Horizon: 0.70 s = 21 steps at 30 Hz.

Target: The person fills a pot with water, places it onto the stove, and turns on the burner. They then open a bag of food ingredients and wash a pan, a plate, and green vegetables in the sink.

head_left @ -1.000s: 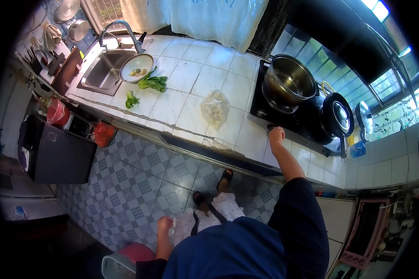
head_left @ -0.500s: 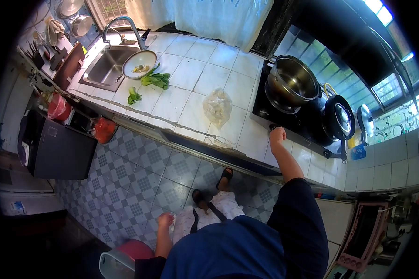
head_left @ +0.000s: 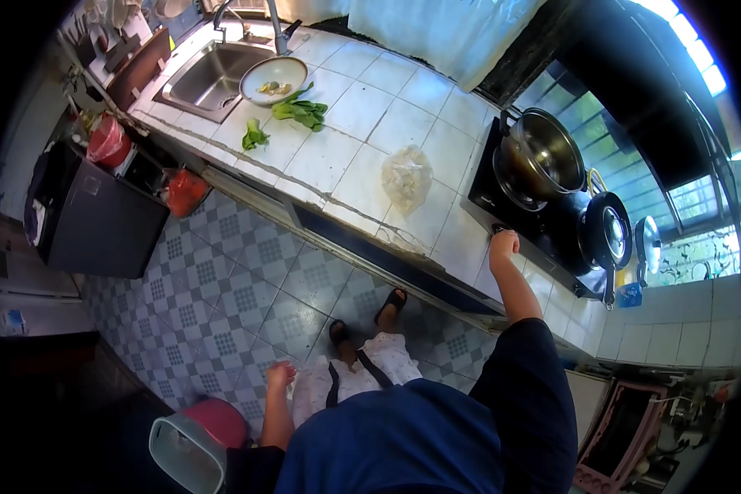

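Observation:
My right hand (head_left: 505, 241) is at the front of the black gas stove (head_left: 543, 246), its fingers closed round a dark stove knob (head_left: 500, 229). A deep metal pot (head_left: 539, 152) without a lid stands on the near-left burner, and nothing shows inside it. On the other burner sits a black wok (head_left: 608, 229) with a lid on it. My left hand (head_left: 280, 375) hangs low beside my leg, empty, with the fingers loosely bent. A knotted plastic bag (head_left: 407, 179) of pale contents lies on the white tiled counter (head_left: 362, 169) left of the stove.
By the sink (head_left: 221, 74) rest a plate (head_left: 259, 72) with small yellowish pieces and some leafy greens (head_left: 300, 114). A glass lid (head_left: 649, 244) leans behind the wok. On the floor behind my left arm are a pink bucket (head_left: 222, 421) and a grey bin (head_left: 181, 461).
My head view has turned, so the counter and stove appear shifted to the right. My right hand stays at the stove knob. My left hand still hangs at my side.

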Each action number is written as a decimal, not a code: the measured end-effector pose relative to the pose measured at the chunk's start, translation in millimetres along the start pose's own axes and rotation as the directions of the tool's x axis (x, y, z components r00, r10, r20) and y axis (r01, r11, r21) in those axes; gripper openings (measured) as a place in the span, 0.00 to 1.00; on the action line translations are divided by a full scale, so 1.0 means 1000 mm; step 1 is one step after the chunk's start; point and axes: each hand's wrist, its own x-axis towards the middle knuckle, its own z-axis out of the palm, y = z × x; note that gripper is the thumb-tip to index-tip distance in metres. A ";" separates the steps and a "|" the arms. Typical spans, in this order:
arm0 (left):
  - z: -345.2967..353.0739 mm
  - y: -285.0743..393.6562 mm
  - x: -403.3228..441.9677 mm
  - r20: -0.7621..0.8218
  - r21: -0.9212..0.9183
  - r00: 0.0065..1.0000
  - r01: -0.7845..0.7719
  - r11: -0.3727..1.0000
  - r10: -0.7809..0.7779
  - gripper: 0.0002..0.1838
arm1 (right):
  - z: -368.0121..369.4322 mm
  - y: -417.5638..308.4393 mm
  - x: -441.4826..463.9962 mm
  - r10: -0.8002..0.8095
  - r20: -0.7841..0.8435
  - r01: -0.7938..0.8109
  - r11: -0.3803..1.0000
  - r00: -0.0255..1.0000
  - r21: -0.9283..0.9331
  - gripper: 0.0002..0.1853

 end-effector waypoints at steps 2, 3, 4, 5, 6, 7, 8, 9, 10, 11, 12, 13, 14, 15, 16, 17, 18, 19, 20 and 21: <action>-0.004 -0.006 -0.001 0.011 -0.018 1.000 0.027 0.999 -0.027 0.11 | -0.001 -0.001 -0.001 0.006 0.010 -0.006 1.000 1.000 0.013 0.13; -0.005 -0.007 -0.004 0.010 -0.020 0.999 0.033 0.999 -0.033 0.11 | -0.002 0.000 0.000 0.009 0.027 -0.009 1.000 1.000 0.013 0.13; -0.007 -0.009 -0.007 0.008 -0.032 0.999 0.034 0.999 -0.034 0.11 | -0.003 -0.001 0.000 0.012 0.045 -0.013 1.000 0.999 0.014 0.13; -0.008 -0.010 -0.010 0.007 -0.044 0.999 0.034 0.998 -0.034 0.11 | -0.005 -0.001 0.000 0.009 0.045 -0.010 1.000 0.999 0.011 0.13; -0.009 -0.011 -0.010 0.007 -0.045 0.999 0.038 0.998 -0.038 0.11 | -0.005 -0.001 0.001 0.034 0.066 -0.037 0.998 0.997 0.047 0.13; -0.010 -0.013 -0.009 0.007 -0.045 0.999 0.039 0.998 -0.039 0.11 | -0.005 -0.001 0.000 0.058 0.088 -0.065 0.995 0.994 0.081 0.13; -0.012 -0.014 -0.009 0.007 -0.046 0.999 0.041 0.998 -0.040 0.11 | -0.005 0.000 -0.001 0.056 0.089 -0.063 0.995 0.994 0.077 0.13; -0.013 -0.014 -0.009 0.009 -0.045 0.999 0.047 0.998 -0.046 0.11 | -0.006 0.004 -0.004 0.067 0.072 -0.077 0.986 0.995 0.148 0.12; -0.013 -0.014 -0.009 0.011 -0.052 0.999 0.041 0.998 -0.040 0.11 | -0.008 0.008 -0.007 0.079 0.054 -0.089 0.972 0.995 0.218 0.12; -0.014 -0.013 -0.008 0.013 -0.060 0.999 0.034 0.998 -0.034 0.11 | -0.009 0.013 -0.012 0.077 0.053 -0.087 0.974 0.996 0.211 0.12; -0.015 -0.015 -0.005 0.017 -0.062 0.999 0.043 0.997 -0.042 0.11 | -0.010 0.019 -0.019 0.059 0.079 -0.079 0.955 0.995 0.284 0.13; -0.016 -0.016 0.000 0.023 -0.073 0.999 0.029 0.997 -0.027 0.11 | -0.012 0.025 -0.027 0.040 0.102 -0.074 0.932 0.994 0.355 0.14; -0.016 -0.017 0.004 0.030 -0.085 0.999 0.014 0.996 -0.012 0.11 | -0.016 0.028 -0.035 0.040 0.099 -0.072 0.935 0.994 0.346 0.14; -0.016 -0.018 0.008 0.045 -0.115 0.999 0.002 0.993 0.003 0.11 | -0.023 0.030 -0.046 -0.022 0.180 -0.036 0.950 0.983 0.310 0.14; -0.015 -0.016 0.008 0.051 -0.118 0.999 0.011 0.993 -0.005 0.11 | -0.030 0.030 -0.060 -0.079 0.264 0.004 0.962 0.961 0.275 0.14; -0.014 -0.014 0.008 0.037 -0.113 0.999 0.015 0.994 -0.011 0.10 | -0.037 0.029 -0.078 -0.056 0.195 -0.009 0.947 0.979 0.320 0.12; -0.013 -0.014 0.008 0.023 -0.109 1.000 0.020 0.994 -0.018 0.10 | -0.034 0.025 -0.087 -0.057 0.194 -0.006 0.951 0.979 0.308 0.12; -0.012 -0.017 0.011 0.029 -0.110 1.000 0.013 0.994 -0.010 0.10 | -0.029 0.019 -0.092 -0.117 0.145 0.049 0.912 0.982 0.406 0.11; -0.012 -0.019 0.015 0.035 -0.115 0.999 0.022 0.993 -0.018 0.10 | -0.025 0.014 -0.098 -0.173 0.092 0.105 0.861 0.981 0.497 0.10; -0.012 -0.023 0.019 0.040 -0.111 0.999 0.020 0.994 -0.015 0.10 | -0.028 0.012 -0.110 -0.174 0.093 0.108 0.867 0.980 0.487 0.10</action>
